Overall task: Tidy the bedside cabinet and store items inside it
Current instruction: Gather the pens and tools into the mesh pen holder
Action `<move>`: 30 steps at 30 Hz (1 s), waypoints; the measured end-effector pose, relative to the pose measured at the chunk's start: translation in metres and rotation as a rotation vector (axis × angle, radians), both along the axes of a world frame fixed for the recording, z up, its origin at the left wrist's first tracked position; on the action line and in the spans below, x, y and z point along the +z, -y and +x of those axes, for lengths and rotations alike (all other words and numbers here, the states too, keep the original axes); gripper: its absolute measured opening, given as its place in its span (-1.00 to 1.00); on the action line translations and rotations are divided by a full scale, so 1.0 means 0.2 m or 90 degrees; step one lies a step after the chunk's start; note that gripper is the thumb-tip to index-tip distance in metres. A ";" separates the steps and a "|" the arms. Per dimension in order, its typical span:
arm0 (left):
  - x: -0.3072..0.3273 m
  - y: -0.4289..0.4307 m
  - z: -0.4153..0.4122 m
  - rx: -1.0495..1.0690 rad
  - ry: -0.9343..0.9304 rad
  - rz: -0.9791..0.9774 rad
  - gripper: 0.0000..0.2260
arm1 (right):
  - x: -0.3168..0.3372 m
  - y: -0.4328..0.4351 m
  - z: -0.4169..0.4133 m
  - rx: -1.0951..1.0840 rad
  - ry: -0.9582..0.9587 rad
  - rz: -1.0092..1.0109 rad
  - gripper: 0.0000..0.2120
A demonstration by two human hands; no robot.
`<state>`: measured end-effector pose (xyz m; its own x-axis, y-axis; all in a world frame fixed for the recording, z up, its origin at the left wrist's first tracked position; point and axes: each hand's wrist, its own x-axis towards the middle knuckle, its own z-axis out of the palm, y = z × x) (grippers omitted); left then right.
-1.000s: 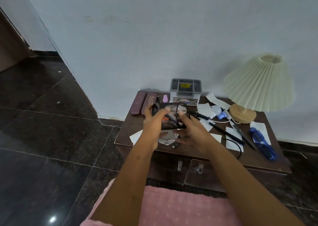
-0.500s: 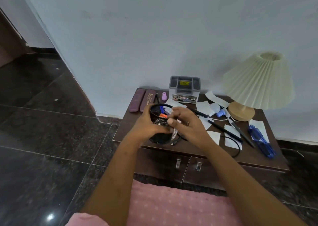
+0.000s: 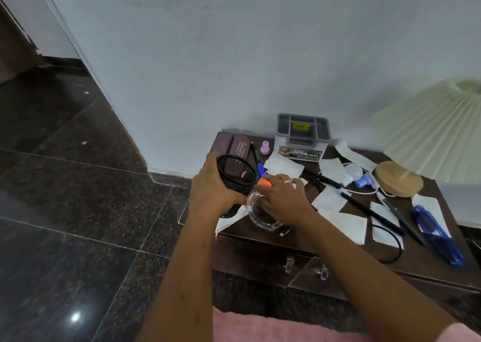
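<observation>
The step in hand looks like gathering loose pens into the black mesh pen cup (image 3: pixel 235 176). The cup is off the top of the bedside cabinet (image 3: pixel 421 256), above its front-left corner. It is tipped so its base points down toward that corner and its open mouth faces up and to the right.

The left hand (image 3: pixel 208 190) has its grip clamped round the cup's outer wall, fingers wrapped behind and thumb on the near side. The right hand (image 3: pixel 282 198) is just right of the cup, above a clear glass dish (image 3: pixel 263 218) at the front edge. Its fingers curl down over an orange marker (image 3: pixel 265 182), and only the marker's orange end shows. That end touches or nearly touches the right rim of the cup.

The move turns on this relation. The mouth lies directly left of the marker's tip, and the marker's long axis seems to run left to right, roughly in line with the opening, though the hand hides most of it. The right hand is the nearer one and would feed the marker in while the left steadies the cup. A blue pen (image 3: pixel 260 168) lies just behind the rim, and black pens (image 3: pixel 369 211) lie among paper slips (image 3: pixel 346 224) toward the right edge, still to be gathered.
</observation>
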<state>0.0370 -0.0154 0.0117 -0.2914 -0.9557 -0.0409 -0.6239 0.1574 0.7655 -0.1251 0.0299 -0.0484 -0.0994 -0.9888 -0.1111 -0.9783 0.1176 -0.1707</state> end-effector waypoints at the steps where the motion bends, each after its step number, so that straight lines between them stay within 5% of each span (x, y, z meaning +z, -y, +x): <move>1: 0.00 0.00 0.00 -0.010 0.007 0.001 -0.17 | -0.01 0.02 0.01 -0.004 -0.001 0.019 -0.67; 17: 0.04 -0.06 -0.02 -0.052 0.078 0.009 -0.12 | -0.04 0.03 -0.07 -0.036 -0.053 0.040 -0.62; 22: 0.04 -0.05 -0.03 -0.051 0.089 -0.003 -0.12 | -0.05 0.03 -0.13 -0.031 -0.035 -0.070 -0.70; 30: 0.03 -0.03 -0.02 -0.067 0.093 -0.005 -0.14 | 0.00 0.06 -0.17 -0.123 0.250 -0.241 -0.82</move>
